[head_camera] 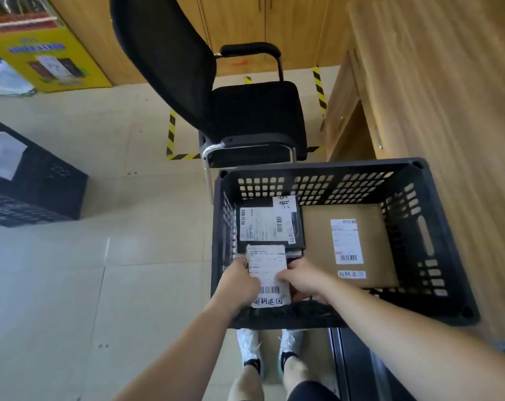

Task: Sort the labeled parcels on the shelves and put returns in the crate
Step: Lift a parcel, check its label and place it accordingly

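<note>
We take this for the returns step: our left grip (239, 280) and right grip (303, 280) clamp the small white-labelled parcel (270, 270) by its sides in the black crate's (442, 221) near-left corner, so next we lay it flat and let go.

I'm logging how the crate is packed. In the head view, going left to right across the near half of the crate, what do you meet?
left hand → small white parcel, held by both hands → right hand → brown cardboard parcel → right wall of the crate
</note>
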